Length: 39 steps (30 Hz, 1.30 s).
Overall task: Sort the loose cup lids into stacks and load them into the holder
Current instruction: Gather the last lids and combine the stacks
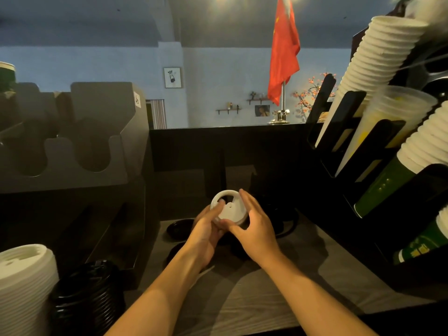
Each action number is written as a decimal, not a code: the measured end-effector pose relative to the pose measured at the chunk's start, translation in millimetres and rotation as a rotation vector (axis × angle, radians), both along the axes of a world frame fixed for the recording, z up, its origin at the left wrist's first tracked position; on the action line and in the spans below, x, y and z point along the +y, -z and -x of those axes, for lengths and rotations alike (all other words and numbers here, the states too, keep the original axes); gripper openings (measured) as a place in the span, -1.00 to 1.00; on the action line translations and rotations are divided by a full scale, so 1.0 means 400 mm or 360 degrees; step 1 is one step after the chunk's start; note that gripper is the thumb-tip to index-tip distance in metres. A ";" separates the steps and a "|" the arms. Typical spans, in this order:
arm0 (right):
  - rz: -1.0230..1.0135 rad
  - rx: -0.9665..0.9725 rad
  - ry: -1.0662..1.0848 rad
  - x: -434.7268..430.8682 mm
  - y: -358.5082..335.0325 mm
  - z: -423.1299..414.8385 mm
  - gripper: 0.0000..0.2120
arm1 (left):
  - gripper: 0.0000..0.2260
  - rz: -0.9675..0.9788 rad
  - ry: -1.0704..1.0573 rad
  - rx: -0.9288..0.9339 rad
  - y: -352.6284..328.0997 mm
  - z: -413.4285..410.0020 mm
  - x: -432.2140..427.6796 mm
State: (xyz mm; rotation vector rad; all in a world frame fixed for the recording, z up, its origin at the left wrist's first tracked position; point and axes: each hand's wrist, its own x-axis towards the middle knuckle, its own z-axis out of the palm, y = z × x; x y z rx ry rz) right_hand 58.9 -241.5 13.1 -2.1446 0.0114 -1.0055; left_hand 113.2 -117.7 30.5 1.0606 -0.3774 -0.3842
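Observation:
A white cup lid (230,207), top of a short white stack, is held above the wooden counter. My left hand (206,229) grips it from below and the left, thumb on its rim. My right hand (254,226) cups its right side, fingers spread along the edge. Loose black lids (179,227) lie on the counter under and behind my hands. At the lower left stand a tall stack of white lids (24,284) and a stack of black lids (87,299). The grey holder (101,146) with U-shaped slots sits at the upper left.
A black rack (378,166) on the right carries slanted stacks of white, clear and green cups. A dark back wall (218,146) closes the counter behind the lids. A red flag on a metal stand rises beyond it. Bare wooden counter (242,299) shows between my forearms.

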 end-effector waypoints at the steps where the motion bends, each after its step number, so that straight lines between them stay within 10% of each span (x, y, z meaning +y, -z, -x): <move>1: -0.0035 -0.0022 -0.0018 0.002 -0.001 -0.001 -0.20 | -0.54 0.0007 0.0018 -0.0002 -0.003 0.004 -0.001; 15: 0.0304 0.0285 0.0445 -0.073 -0.033 -0.055 -0.57 | -0.45 -0.0477 -0.0799 -0.0067 0.006 -0.051 -0.063; 30: 0.1054 0.1222 0.0638 -0.135 -0.067 -0.318 -0.51 | -0.51 0.0004 -0.0430 0.0403 0.027 -0.129 -0.074; 39: 0.1271 0.1167 0.0791 -0.113 -0.049 -0.309 -0.61 | -0.53 -0.0023 -0.0396 0.0402 0.034 -0.130 -0.074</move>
